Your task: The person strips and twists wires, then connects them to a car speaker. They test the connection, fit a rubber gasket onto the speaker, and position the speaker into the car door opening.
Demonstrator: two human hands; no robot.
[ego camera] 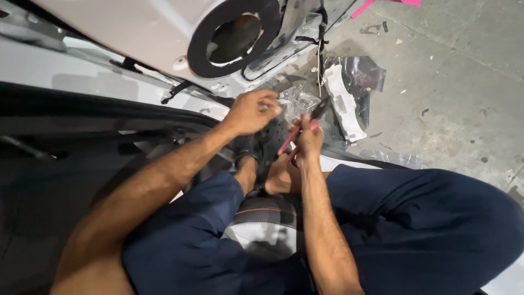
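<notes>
Probably light and stiff, the pliers (pixel 299 133) sit gripped by their red handles in the right hand (pixel 309 141), while the left hand (pixel 252 111) pinches crinkly, flimsy plastic (pixel 297 101).

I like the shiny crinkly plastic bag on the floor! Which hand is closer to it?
Left. The left hand touches the clear plastic bag; the right hand, gripping red-handled pliers, sits just below it.

I see the left hand (pixel 252 111) pinching a small part at the crinkled clear plastic bag (pixel 297 101). Right hand (pixel 308 139) grips red-handled pliers (pixel 301 130), tip angled up-right. White car door panel (pixel 136 33) with black foam speaker ring (pixel 202 52) above. White plastic trim piece (pixel 344 104) lies on the concrete floor (pixel 447 82).
</notes>
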